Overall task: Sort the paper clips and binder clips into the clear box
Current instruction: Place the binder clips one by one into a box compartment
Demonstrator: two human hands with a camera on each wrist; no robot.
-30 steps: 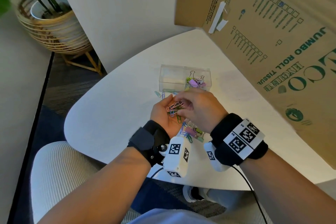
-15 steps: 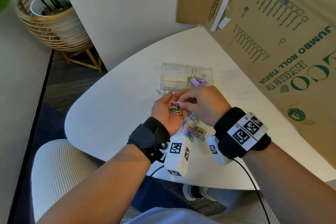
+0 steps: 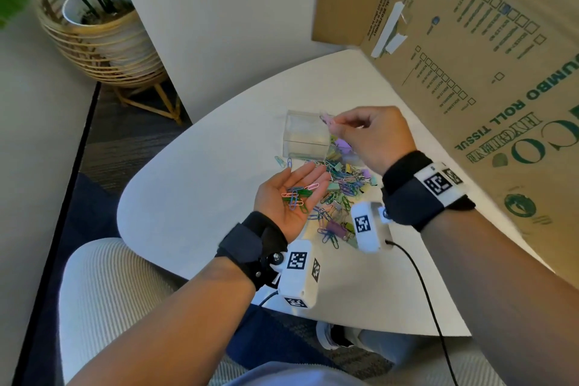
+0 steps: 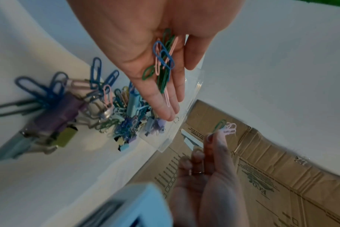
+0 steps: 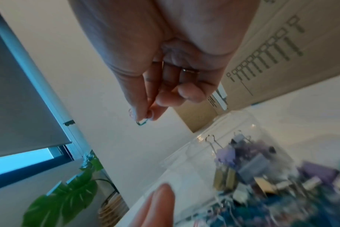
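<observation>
Since half a second ago the right hand has lifted away from the left palm toward frame centre, over the clear box, fingers pinching a few paper clips. The left hand lies flat, cradling loose clips.

Left hand flat, right hand pinching

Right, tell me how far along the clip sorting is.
Done: several binder clips sit in one side of the clear box. In hand: the right hand pinches a few paper clips above the box; the left hand holds more on its open palm. Left: a large mixed pile on the table.
</observation>
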